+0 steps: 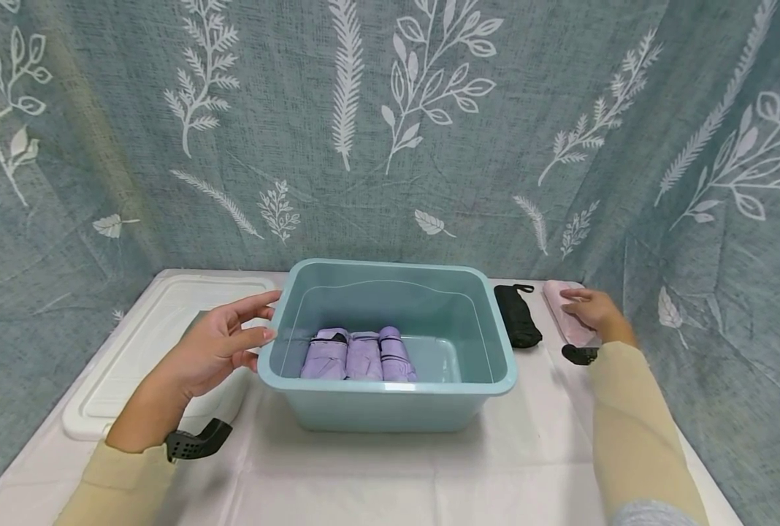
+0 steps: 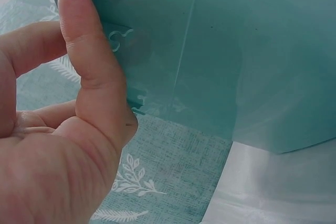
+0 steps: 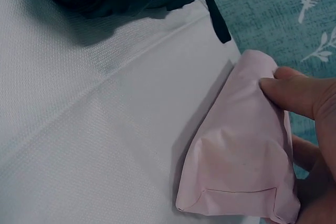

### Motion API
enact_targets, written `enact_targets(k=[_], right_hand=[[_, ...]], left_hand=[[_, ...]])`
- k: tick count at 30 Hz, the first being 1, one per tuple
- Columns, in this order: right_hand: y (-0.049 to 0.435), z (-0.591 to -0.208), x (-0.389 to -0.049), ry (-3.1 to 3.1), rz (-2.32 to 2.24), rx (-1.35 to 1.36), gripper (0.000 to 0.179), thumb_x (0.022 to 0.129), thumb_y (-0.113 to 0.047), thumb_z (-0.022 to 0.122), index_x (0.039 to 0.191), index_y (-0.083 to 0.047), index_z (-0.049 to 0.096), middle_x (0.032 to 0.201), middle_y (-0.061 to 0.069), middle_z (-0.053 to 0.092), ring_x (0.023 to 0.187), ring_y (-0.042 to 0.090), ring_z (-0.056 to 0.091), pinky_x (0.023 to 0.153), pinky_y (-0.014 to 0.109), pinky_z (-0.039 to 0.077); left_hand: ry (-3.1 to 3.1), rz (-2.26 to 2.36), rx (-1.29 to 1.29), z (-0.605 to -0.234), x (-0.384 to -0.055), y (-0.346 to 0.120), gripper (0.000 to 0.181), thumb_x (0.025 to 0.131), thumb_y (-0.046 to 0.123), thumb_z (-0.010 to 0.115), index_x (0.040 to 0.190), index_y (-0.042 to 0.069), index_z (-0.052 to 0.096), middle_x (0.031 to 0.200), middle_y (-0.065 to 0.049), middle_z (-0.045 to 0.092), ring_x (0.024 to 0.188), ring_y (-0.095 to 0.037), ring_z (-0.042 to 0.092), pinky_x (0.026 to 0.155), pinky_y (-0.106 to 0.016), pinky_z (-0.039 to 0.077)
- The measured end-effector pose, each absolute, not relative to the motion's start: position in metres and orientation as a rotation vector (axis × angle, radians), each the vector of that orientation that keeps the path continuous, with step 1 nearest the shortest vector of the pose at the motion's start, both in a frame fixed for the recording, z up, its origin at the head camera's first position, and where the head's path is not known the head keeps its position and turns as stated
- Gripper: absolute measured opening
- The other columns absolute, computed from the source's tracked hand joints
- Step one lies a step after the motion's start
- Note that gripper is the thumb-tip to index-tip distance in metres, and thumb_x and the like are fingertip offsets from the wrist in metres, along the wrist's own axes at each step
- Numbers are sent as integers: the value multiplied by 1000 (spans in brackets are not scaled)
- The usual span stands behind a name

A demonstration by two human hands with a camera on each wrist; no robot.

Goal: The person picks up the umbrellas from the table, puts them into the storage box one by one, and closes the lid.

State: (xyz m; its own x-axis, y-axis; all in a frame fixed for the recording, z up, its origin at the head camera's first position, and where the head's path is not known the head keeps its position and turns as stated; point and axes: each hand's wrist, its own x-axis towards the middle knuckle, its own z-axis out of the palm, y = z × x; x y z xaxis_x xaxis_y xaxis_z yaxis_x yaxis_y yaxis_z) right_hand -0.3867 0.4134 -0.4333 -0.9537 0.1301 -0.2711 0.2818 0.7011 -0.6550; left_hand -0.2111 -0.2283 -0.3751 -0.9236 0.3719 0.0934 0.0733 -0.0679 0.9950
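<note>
A light blue-green plastic bin [image 1: 390, 409] stands in the middle of the table. Several purple rolled bundles [image 1: 364, 358] lie inside it, toward the left. My left hand [image 1: 215, 343] touches the bin's left end, its thumb and fingers spread along the rim; in the left wrist view the thumb [image 2: 89, 51] reaches up to the rim. At the back right my right hand [image 1: 597, 314] holds the edge of a pink folded fabric bundle [image 3: 236, 145]. Its thumb lies on top, with other fingers at the bundle's side, partly hidden.
Between the bin and the pink bundle lies a black fabric pouch [image 1: 518, 318] with a strap loop. A white lid [image 1: 147, 329] rests flat on the left, partly covered by my left arm. Patterned blue-green curtains [image 1: 337, 204] border the back and sides of the white-covered table [image 1: 350, 482].
</note>
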Motion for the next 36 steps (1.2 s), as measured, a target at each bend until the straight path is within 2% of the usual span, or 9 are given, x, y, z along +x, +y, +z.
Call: enact_targets(k=[8, 15, 17, 20, 24, 32, 36], right_hand=[[406, -433, -385, 2752, -1057, 318, 54, 102, -20, 60, 152, -5, 47, 160, 31, 34, 128, 35, 44, 88, 30, 46], [401, -432, -387, 2801, -1001, 301, 52, 102, -20, 61, 150, -4, 49, 160, 32, 31, 140, 42, 38, 106, 46, 42], [401, -431, -388, 2805, -981, 308, 53, 101, -21, 60, 150, -4, 49, 160, 32, 32, 137, 42, 39, 104, 45, 43], [400, -431, -387, 2785, -986, 336, 52, 102, -21, 60, 151, -6, 49, 159, 31, 34, 128, 39, 43, 92, 36, 45], [399, -429, -386, 2769, -998, 348, 52, 101, -20, 61, 150, -6, 49, 158, 30, 36, 122, 36, 44, 83, 30, 42], [400, -426, -385, 2726, -1058, 379, 54, 101, -19, 63, 152, -7, 48, 159, 28, 38, 119, 31, 48, 80, 27, 45], [403, -426, -385, 2699, -1054, 360, 57, 101, -20, 63, 154, -7, 46, 162, 28, 31, 127, 34, 45, 88, 31, 46]], left_hand=[[1985, 2099, 484, -376, -211, -230, 66, 100, -3, 59, 159, -2, 29, 122, -7, 55, 83, -13, 73, 60, -28, 62], [1976, 2108, 489, -374, -209, -230, 66, 100, -3, 59, 159, -3, 29, 121, -7, 54, 82, -12, 72, 60, -27, 61], [1973, 2107, 490, -373, -209, -230, 67, 100, -3, 59, 159, -3, 28, 121, -7, 54, 82, -12, 71, 61, -27, 61], [1969, 2104, 492, -372, -208, -230, 68, 100, -3, 59, 160, -3, 27, 121, -7, 54, 83, -11, 71, 61, -27, 61], [1954, 2110, 505, -373, -209, -231, 68, 100, -4, 58, 160, -3, 26, 122, -6, 54, 83, -11, 71, 60, -27, 61], [1920, 2112, 541, -375, -211, -232, 66, 101, -3, 56, 160, -2, 27, 122, -6, 55, 84, -10, 71, 60, -26, 61], [1908, 2101, 536, -374, -212, -231, 68, 102, -3, 56, 161, -2, 23, 122, -6, 54, 83, -10, 71, 61, -26, 60]])
